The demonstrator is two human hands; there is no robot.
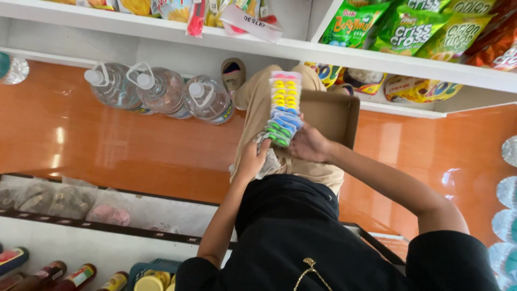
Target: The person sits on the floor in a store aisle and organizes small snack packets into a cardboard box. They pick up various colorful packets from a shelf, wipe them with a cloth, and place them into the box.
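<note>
1. A long clear pack of little round toys [284,108], yellow, blue and green, is held up in front of the body, over the lap, so it can be seen well.
2. The right hand [308,144] is placed under the low end of the pack. Its fingers are curled around that end, so the pack is kept from falling.
3. The left hand [252,159] is closed around a crumpled clear wrapper [267,161] just beside the bottom of the pack. The fingers are bent tight on it.
4. A brown cardboard box [329,116] is rested on the lap behind the pack, with its open side up, so things can be taken out easily.
5. Three big water bottles [159,91] are laid on the orange floor [107,140] near the white shelf [258,46], out of the way.
6. Bags of snacks [409,29] are lined up on the shelf, fronts out, so they can be picked easily.
7. Small sauce bottles [54,272] are seen at the bottom edge, well apart from the hands.
</note>
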